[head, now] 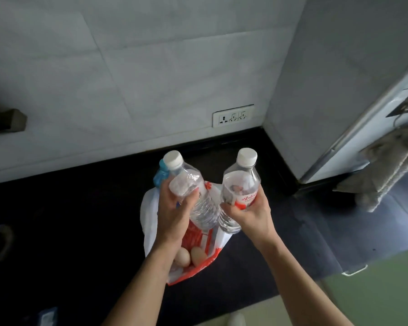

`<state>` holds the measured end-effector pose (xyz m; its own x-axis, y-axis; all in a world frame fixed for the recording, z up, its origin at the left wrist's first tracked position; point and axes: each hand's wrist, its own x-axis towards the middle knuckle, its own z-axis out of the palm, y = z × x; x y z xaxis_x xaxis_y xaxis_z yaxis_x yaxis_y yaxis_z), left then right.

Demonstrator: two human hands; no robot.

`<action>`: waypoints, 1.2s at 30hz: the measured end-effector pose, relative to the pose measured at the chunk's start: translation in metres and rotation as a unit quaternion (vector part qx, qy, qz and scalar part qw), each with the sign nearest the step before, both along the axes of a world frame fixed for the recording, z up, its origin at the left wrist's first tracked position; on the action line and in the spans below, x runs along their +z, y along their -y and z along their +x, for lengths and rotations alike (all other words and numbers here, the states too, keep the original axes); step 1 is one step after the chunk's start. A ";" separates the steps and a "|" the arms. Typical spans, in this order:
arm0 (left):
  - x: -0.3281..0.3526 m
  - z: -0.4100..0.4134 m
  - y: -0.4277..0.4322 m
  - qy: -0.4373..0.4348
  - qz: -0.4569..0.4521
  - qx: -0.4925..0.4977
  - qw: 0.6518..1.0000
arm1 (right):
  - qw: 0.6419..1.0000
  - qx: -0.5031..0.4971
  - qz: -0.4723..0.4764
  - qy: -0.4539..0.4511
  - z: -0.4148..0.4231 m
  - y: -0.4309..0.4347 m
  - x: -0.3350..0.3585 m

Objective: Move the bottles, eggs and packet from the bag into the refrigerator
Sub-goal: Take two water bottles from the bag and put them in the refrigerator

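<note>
Far to the left a dark handle [6, 122] juts out from the pale tiled wall [127, 67], and below it the black desk [68, 220] stretches across the scene. In the middle of that desk sits a white and red plastic bag [151, 208], its mouth open toward the person. A blue-topped bottle [160, 175] pokes up at the bag's far left edge, partly hidden behind the left hand. Two pale eggs [190, 256] lie side by side in the near part of the bag, just beside the left forearm; the packet cannot be picked out with any certainty.

The left hand [174, 208] is wrapped around a clear bottle with a white cap [191, 191], held above the bag and tilted with its cap leaning away and to the left. Just beside it, the right hand [247, 210] grips a second clear bottle [239, 184] around its red and white label, cap up, its lower end close against the first bottle.

On the wall behind them is a white socket plate [232, 116]. Further right, past the wall corner, stands the refrigerator [375, 109], its door shut, with a grey towel [386, 165] draped over its handle. Both bottles are well apart from it.
</note>
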<state>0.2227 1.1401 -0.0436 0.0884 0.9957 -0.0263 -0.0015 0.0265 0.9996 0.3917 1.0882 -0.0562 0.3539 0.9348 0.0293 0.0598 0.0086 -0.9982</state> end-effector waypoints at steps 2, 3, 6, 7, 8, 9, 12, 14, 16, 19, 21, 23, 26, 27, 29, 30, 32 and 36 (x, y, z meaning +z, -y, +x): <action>0.011 -0.003 0.002 0.019 0.007 -0.020 1.000 | 0.999 0.028 -0.007 -0.016 0.001 0.007 0.015; 0.015 -0.005 0.002 0.031 0.005 -0.031 0.999 | 0.999 0.040 -0.008 -0.022 0.001 0.011 0.021; 0.024 -0.008 0.009 0.033 -0.009 -0.046 0.998 | 0.998 0.045 0.000 -0.038 -0.001 0.021 0.037; 0.027 -0.009 0.014 0.024 -0.004 -0.048 0.999 | 0.998 0.040 0.006 -0.045 -0.002 0.024 0.042; 0.029 -0.009 0.019 0.016 0.006 -0.055 0.998 | 0.998 0.036 0.012 -0.050 -0.003 0.027 0.046; 0.029 -0.009 0.023 0.008 0.013 -0.067 0.998 | 0.998 0.035 0.014 -0.051 -0.005 0.030 0.050; 0.026 -0.012 0.036 0.001 0.007 -0.106 0.994 | 0.998 0.035 0.013 -0.046 -0.008 0.038 0.055; 0.022 -0.014 0.044 0.014 -0.002 -0.112 0.994 | 0.998 0.033 0.011 -0.044 -0.011 0.045 0.056; 0.021 -0.014 0.053 0.022 -0.016 -0.102 0.994 | 0.998 0.028 0.006 -0.060 -0.013 0.054 0.056; 0.020 -0.015 0.064 0.010 -0.013 -0.101 0.995 | 0.997 0.027 -0.003 -0.070 -0.017 0.066 0.051; 0.018 -0.016 0.070 0.004 -0.009 -0.099 0.995 | 0.997 0.038 -0.007 -0.062 -0.021 0.072 0.047; 0.018 -0.019 0.074 0.016 -0.014 -0.099 0.995 | 0.997 0.039 -0.010 -0.061 -0.025 0.076 0.045; 0.018 -0.027 0.077 0.011 0.004 -0.102 0.995 | 0.997 0.038 -0.010 -0.064 -0.033 0.081 0.045; 0.018 -0.031 0.078 0.003 0.009 -0.098 0.995 | 0.997 0.039 -0.012 -0.062 -0.035 0.082 0.045; 0.018 -0.040 0.077 -0.008 0.017 -0.089 0.996 | 0.997 0.042 -0.013 -0.059 -0.040 0.081 0.044; 0.018 -0.045 0.077 -0.007 0.015 -0.084 0.996 | 0.997 0.043 -0.013 -0.058 -0.043 0.081 0.043; 0.018 -0.054 0.078 0.000 0.011 -0.069 0.998 | 0.997 0.041 -0.013 -0.056 -0.049 0.079 0.043; 0.020 -0.072 0.080 0.019 0.016 -0.030 0.999 | 0.999 0.039 -0.011 -0.035 -0.062 0.073 0.043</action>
<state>0.1511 1.0604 -0.0241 0.1490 0.9888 0.0106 -0.0384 -0.0049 0.9993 0.3301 1.0153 -0.0135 0.2799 0.9599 -0.0149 -0.0105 -0.0125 -0.9999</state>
